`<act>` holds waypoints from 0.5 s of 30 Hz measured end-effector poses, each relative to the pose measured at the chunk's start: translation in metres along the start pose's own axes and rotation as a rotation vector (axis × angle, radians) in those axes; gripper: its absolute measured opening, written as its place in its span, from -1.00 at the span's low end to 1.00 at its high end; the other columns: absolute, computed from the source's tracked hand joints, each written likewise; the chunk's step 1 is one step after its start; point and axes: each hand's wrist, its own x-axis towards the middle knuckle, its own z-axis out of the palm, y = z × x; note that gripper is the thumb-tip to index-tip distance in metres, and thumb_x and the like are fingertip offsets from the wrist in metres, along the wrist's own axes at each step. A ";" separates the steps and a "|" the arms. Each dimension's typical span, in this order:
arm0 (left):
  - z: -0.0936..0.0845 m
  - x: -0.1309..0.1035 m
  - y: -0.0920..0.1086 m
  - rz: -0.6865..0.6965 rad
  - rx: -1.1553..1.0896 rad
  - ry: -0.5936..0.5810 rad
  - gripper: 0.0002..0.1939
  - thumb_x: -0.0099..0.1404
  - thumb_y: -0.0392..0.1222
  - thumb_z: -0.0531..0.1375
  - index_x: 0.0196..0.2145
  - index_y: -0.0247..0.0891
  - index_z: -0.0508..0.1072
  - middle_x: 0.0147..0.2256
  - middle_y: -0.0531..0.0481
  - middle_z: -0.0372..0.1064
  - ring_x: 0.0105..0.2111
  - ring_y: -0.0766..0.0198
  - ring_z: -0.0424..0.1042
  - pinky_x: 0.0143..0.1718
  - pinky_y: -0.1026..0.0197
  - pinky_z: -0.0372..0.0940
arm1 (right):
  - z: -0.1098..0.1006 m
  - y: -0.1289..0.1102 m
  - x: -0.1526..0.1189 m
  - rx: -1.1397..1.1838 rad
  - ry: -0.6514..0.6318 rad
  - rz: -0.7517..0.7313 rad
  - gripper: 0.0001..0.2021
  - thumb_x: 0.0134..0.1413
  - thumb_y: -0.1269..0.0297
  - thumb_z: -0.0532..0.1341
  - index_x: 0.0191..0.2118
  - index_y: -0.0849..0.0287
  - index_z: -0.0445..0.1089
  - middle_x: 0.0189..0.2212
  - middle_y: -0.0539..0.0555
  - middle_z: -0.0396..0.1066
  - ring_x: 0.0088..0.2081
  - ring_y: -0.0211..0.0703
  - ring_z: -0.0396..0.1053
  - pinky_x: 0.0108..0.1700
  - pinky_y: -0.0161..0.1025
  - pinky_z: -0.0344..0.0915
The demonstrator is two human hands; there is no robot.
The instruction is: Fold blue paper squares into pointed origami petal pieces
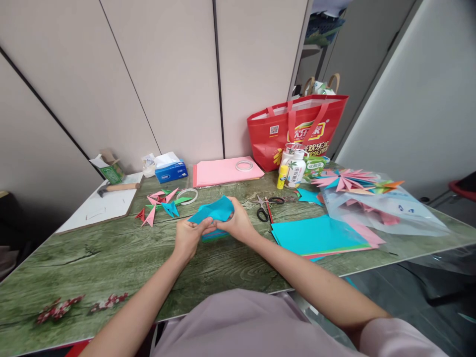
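1. Head view, centre of the frame: the left hand (190,238) pinches the near left edge of a blue paper sheet (213,210) between thumb and fingers; the right hand (238,220) grips its right side, fingers partly hidden.
2. The sheet is thin, smooth and slightly bent, lying between both hands, just above a stack of small coloured papers (215,236).
3. Left of the hands, sharp-pointed folded paper pieces (161,201) in pink, red, green and blue lie beside a tape roll (191,198).
4. Right of centre are black-handled scissors (262,215), then large flat blue sheets (316,235) over green and pink edges.
5. At right, a translucent plastic bag (420,215) shows pink folded paper within; a spiky paper flower (345,179) rests on it.
6. Upper centre-left, a blue cardboard box (171,173) has white tissue rising from its top.
7. Upper right stands a red bag (265,141), its contents unclear, behind a white bottle (296,172) and a yellow glue stick (282,177).
8. Everything stands on a green, wood-grained table (148,267).
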 end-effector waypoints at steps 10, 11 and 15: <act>-0.005 0.003 0.003 0.016 0.027 0.032 -0.48 -0.24 -0.17 0.35 -0.78 -0.19 -0.03 -0.85 0.19 0.04 -0.55 0.03 0.47 -0.59 0.25 0.32 | -0.007 -0.008 0.004 0.257 -0.097 0.128 -0.52 -0.39 0.41 0.21 -0.17 0.17 0.17 -0.46 -0.06 0.30 -0.57 -0.32 0.29 -0.56 -0.38 0.27; -0.005 0.003 0.003 0.016 0.026 0.028 -0.47 -0.24 -0.17 0.35 -0.77 -0.19 -0.04 -0.85 0.20 0.03 -0.55 0.02 0.47 -0.59 0.25 0.31 | -0.008 -0.009 0.004 0.285 -0.108 0.141 -0.51 -0.40 0.41 0.22 -0.17 0.16 0.16 -0.49 -0.08 0.28 -0.59 -0.33 0.28 -0.57 -0.39 0.27; -0.005 0.004 0.008 -0.004 0.017 0.014 -0.48 -0.25 -0.18 0.36 -0.78 -0.20 -0.03 -0.84 0.19 0.05 -0.57 0.05 0.47 -0.55 0.23 0.34 | -0.011 -0.011 0.004 0.323 -0.132 0.142 -0.50 -0.41 0.44 0.22 -0.18 0.15 0.17 -0.48 -0.09 0.27 -0.63 -0.40 0.25 -0.61 -0.43 0.26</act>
